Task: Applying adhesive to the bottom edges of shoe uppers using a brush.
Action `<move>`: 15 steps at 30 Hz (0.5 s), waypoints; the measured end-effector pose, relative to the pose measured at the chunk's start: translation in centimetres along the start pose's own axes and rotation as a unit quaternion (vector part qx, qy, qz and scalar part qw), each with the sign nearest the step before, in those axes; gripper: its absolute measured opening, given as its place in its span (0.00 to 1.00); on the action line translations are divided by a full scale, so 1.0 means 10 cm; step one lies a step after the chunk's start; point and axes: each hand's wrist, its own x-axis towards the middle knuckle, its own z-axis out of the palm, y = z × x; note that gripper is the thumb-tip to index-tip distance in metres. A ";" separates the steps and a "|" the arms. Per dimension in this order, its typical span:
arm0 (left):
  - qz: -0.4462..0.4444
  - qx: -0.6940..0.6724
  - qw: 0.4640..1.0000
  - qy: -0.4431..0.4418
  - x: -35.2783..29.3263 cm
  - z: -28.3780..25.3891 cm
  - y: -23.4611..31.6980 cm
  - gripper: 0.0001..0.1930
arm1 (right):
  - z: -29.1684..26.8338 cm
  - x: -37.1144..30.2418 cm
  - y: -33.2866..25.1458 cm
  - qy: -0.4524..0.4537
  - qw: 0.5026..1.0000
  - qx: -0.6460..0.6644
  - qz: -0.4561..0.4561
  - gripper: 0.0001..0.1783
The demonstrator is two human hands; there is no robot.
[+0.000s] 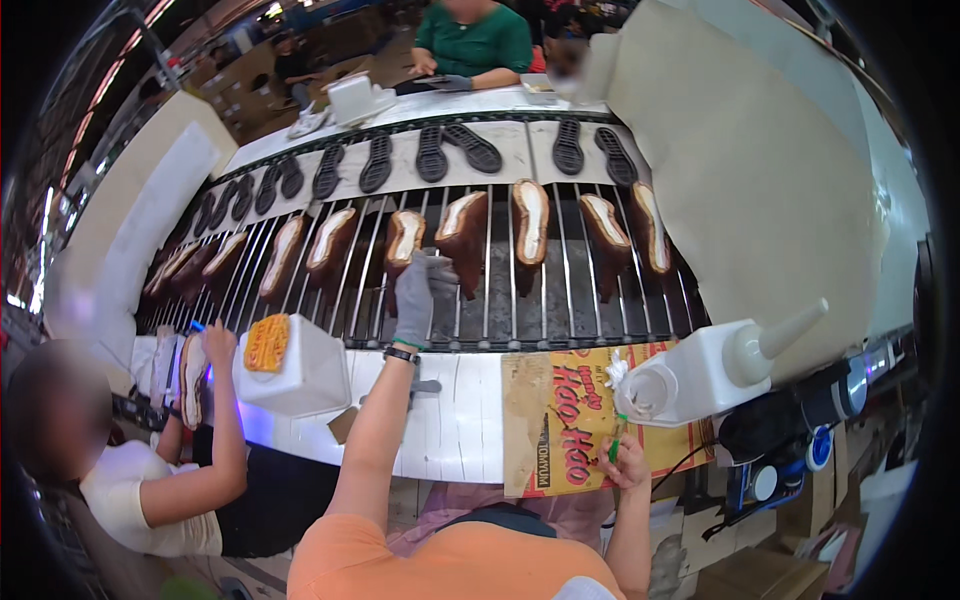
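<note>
The gloved left hand (420, 292) reaches over a metal rack (490, 290), fingers partly spread against a brown shoe (405, 232), though whether it grips cannot be told; the bare right hand (630, 464) is closed around a green tool (613, 450) above cardboard (530, 400) on the white surface (460, 430). Beyond the left hand lie black soles (431, 155) and a person in green (475, 45); left of it sit a white container (305, 375) and a co-worker (150, 500).
</note>
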 end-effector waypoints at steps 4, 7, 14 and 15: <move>0.011 0.227 0.973 -0.042 0.10 0.61 -0.60 0.26 | 0.01 -0.01 0.00 -0.040 0.999 0.029 -0.004 0.09; 0.003 0.231 0.972 -0.035 0.25 0.95 -1.06 0.36 | 0.00 -0.01 0.00 -0.046 0.999 0.026 0.003 0.09; 0.048 0.288 0.956 0.033 1.28 1.21 -1.51 0.38 | -0.08 0.02 0.03 -0.076 0.995 0.040 0.048 0.13; 0.033 0.295 0.954 0.043 1.47 1.23 -1.53 0.37 | -0.09 0.02 0.03 -0.076 0.994 0.060 0.053 0.13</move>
